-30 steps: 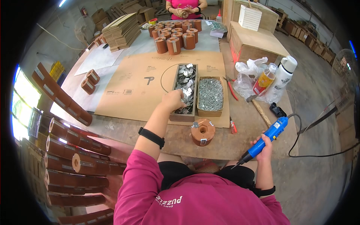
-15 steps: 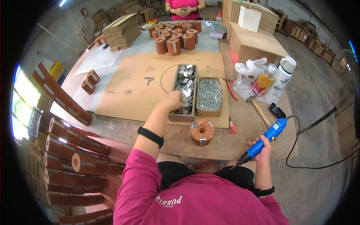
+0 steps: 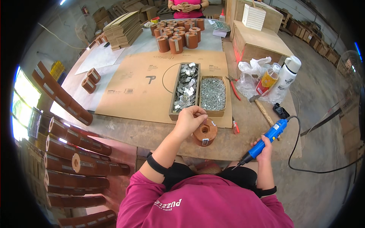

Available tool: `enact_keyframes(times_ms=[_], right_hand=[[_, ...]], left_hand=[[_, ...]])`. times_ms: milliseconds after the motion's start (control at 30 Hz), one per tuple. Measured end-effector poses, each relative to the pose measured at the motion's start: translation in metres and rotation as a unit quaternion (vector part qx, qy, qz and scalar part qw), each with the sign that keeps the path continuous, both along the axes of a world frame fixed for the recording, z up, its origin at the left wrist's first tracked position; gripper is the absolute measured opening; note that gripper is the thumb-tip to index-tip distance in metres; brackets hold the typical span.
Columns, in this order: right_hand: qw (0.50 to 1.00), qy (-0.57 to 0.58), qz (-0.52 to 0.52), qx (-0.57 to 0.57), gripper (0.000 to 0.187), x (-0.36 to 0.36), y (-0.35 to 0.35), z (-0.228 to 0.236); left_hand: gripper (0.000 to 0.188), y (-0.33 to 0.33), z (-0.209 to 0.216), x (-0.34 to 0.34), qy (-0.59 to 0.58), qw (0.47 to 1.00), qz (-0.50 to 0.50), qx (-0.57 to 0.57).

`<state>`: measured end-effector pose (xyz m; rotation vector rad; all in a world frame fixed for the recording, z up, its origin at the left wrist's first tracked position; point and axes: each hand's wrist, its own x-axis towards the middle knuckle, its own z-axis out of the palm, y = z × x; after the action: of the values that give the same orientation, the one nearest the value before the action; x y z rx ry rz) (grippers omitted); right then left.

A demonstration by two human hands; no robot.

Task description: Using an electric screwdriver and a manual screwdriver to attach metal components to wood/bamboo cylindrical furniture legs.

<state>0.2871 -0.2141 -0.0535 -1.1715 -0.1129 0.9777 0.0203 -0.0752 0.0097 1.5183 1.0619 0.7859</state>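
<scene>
Cardboard sheeting covers the counter, likely to spare its top. Near its front edge sits a brown round spool, within easy reach. Just behind the spool lie two long trays, one of metal clips and one of screws, handy for picking. The left hand hovers over the spool's left rim, wrist bent, fingers pinched around something small I cannot make out. Right of the spool, the right hand grips a blue electric screwdriver, tip angled down off the counter.

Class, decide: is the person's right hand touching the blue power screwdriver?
Touching. The head view shows the right hand wrapped around the blue power screwdriver, fingers closed on its handle.
</scene>
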Motion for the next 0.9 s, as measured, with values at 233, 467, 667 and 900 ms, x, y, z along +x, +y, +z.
enact_keyframes(times_ms=[233, 467, 667, 900], right_hand=[[1.000, -0.001, 0.006, 0.006, 0.029, -0.002, 0.001, 0.000], [1.000, 0.016, 0.002, -0.015, 0.024, -0.003, 0.005, -0.004], [0.999, 0.024, -0.001, -0.025, 0.023, 0.000, 0.010, -0.010], [0.999, 0.025, -0.001, -0.024, 0.023, 0.001, 0.009, -0.013]], left_hand=[[0.013, 0.000, -0.006, 0.003, -0.022, 0.998, 0.039, -0.041], [0.015, 0.002, -0.033, 0.010, -0.096, 0.992, 0.056, -0.056], [0.013, -0.005, -0.028, 0.013, -0.042, 0.995, 0.085, 0.034], [0.008, -0.024, -0.016, 0.021, 0.150, 0.949, 0.136, 0.243]])
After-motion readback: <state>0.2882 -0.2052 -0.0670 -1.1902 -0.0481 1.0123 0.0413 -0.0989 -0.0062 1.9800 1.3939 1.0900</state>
